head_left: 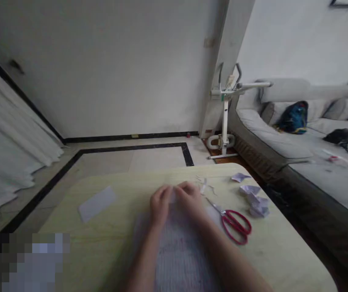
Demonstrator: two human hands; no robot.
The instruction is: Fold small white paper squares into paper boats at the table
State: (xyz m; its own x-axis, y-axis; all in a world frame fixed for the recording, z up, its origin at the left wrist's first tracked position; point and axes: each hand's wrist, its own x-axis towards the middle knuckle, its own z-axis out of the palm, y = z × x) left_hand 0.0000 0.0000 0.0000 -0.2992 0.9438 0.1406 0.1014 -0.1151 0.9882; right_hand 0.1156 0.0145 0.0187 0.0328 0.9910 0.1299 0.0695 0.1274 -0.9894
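While around paper (173, 197), 2 hands (159, 205) (191, 199) well inside table's side edges (280, 224).

A small pale paper (173, 197) is pinched between the fingers (164, 191); it looks blurry; its edges are partly hidden.

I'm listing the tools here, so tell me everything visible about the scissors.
The scissors have two red looped handles and slim, metallic-looking blades. They lie on the table, right of the right hand, blades pointing toward small paper scraps, handles nearer the viewer. No hand touches them; blur hides whether the blades are shut.
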